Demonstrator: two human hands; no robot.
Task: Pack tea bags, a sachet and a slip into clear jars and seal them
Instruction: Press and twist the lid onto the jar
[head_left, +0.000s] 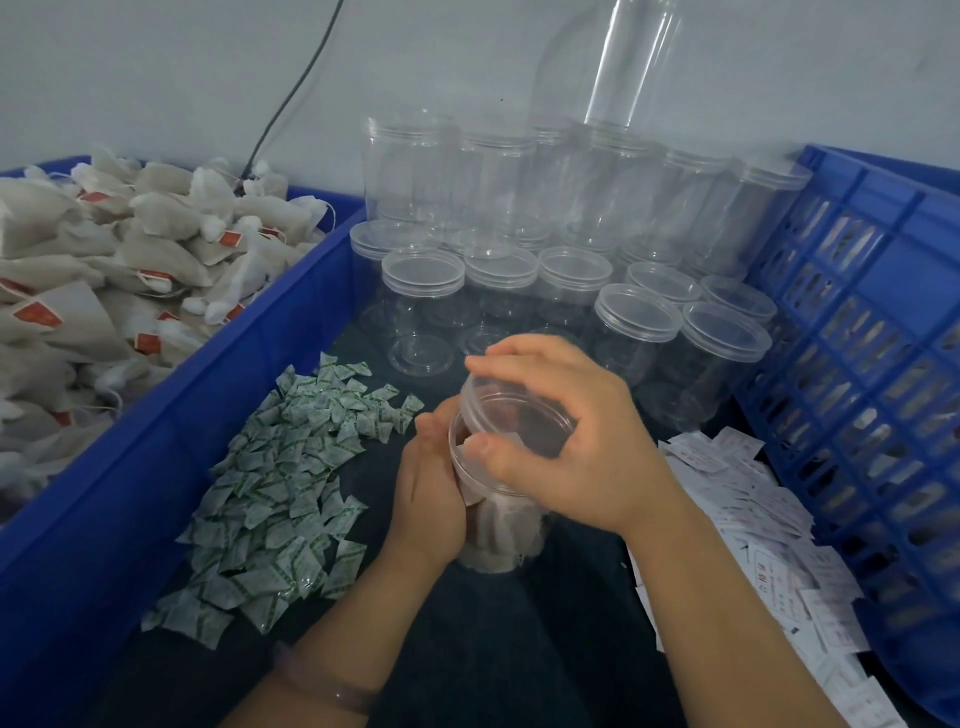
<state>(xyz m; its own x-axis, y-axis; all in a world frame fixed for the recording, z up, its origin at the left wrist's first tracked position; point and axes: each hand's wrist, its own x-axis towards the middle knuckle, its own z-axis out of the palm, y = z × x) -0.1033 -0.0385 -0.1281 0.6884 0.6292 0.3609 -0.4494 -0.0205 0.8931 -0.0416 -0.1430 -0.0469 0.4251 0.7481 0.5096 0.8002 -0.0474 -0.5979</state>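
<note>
I record the left hand (431, 499) curled round the side of a clear plastic jar (498, 535), with the forearm entering from 7 o'clock. The right hand (576, 441) arches over from 4 o'clock, its fingers and thumb gripping the round clear lid (514, 410) at the jar's mouth. I cannot tell whether the lid is fully seated.

The jar stands at centre on a dark matte table (519, 649), and pale contents show through its smooth wall.

- **9 o'clock of the jar:** a loose heap of small crinkled white-and-green sachets (280, 493).
- **3 o'clock:** flat white printed slips (753, 525).
- **10 o'clock:** a blue plastic bin (182, 441) heaped with fibrous beige tea bags (104, 270) bearing red tags.
- **12 o'clock:** stacked empty jars (519, 291), ribbed at the rim.
- **2 o'clock:** a blue slotted crate (857, 364).
</note>
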